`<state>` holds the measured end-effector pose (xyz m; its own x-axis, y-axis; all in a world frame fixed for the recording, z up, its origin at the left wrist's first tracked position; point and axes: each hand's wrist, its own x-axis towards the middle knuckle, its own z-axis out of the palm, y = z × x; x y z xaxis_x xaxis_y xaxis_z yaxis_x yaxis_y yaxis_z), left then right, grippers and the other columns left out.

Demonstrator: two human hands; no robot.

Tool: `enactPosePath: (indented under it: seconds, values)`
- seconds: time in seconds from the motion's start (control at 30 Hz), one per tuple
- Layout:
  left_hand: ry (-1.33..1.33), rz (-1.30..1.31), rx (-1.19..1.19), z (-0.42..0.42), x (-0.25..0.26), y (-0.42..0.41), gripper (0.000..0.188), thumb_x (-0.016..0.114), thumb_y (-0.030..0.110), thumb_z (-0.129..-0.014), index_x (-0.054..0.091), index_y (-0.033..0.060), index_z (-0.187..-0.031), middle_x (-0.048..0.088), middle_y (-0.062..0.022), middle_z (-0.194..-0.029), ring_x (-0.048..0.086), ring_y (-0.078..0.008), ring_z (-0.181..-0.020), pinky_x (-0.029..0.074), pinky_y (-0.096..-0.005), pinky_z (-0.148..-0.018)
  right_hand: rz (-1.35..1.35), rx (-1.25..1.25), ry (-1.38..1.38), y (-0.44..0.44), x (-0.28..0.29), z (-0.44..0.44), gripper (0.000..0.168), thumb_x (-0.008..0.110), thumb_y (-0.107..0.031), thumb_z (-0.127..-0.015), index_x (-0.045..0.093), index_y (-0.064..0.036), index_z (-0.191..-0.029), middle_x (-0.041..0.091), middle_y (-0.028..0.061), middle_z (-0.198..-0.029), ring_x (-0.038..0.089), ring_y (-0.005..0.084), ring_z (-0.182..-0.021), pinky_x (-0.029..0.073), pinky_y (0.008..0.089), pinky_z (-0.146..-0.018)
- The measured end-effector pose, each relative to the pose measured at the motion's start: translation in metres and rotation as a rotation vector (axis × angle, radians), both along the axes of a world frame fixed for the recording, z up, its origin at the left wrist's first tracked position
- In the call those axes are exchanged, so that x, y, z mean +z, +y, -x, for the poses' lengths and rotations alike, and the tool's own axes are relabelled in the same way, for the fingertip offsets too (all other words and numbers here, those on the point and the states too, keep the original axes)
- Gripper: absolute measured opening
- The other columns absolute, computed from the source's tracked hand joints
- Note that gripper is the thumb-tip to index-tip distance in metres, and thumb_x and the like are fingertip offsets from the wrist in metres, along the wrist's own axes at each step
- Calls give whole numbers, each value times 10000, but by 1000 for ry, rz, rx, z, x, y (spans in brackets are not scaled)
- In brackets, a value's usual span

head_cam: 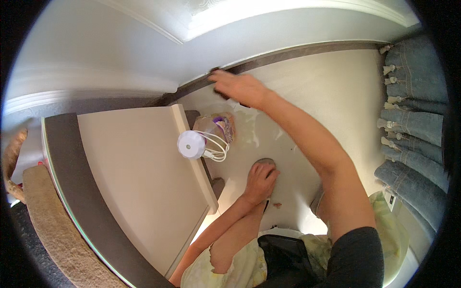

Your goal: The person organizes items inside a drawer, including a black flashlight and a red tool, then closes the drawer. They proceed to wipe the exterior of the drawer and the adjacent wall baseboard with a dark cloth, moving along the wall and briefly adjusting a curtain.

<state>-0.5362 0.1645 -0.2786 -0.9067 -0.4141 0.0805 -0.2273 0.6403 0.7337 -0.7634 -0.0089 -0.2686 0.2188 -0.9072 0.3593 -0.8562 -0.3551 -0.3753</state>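
Observation:
My right hand (243,87) is stretched forward to the dark baseboard (288,57) at the foot of the white wall. Its fingers are around a small dark object (220,93), blurred and mostly covered, so its kind is unclear. My left hand (260,181) lies low over my foot, fingers bent over the grey toe of a shoe or slipper (265,160). Whether it grips anything is hidden. Between the cabinet and my right hand, a clear plastic bag (225,126) with purple print rests on the glossy pale floor (306,108).
To the left stands a cream cabinet (133,172) with a dark top edge (93,187). At its edge is a round white device (191,144) with a coiled white cable (219,153). Blue denim fabric with tassels (414,118) hangs at right. A reddish-brown scrap (277,205) lies near my foot.

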Motion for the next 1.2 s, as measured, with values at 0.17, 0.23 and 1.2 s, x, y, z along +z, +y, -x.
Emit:
enactPosePath:
  seconds: [0.17,0.23,1.2]
  values:
    - [-32,-49,-16,1,1,1,359,646,3,-700,610,64,-1052,555,-119,-1095,523,-320,-1062,368,-484,-978,-2,17,8,-29,-4,-29,145,558,-83,-845,542,-35,-981,466,76,-1416,456,219,-1312,575,306,-771]
    - [-38,-32,-1,-1,0,1,355,646,3,-702,608,60,-1051,551,-120,-1100,519,-319,-1069,367,-486,-978,-1,36,3,-27,3,-23,156,555,-86,-849,552,-33,-995,484,90,-1392,468,227,-1301,576,309,-782]
    - [-78,-7,-13,0,2,0,348,664,31,-702,608,67,-1044,541,-123,-1106,508,-326,-1102,349,-496,-989,-203,-931,-1020,59,-8,-12,272,671,-53,-794,588,-55,-1053,677,115,-918,657,240,-778,528,345,-689]
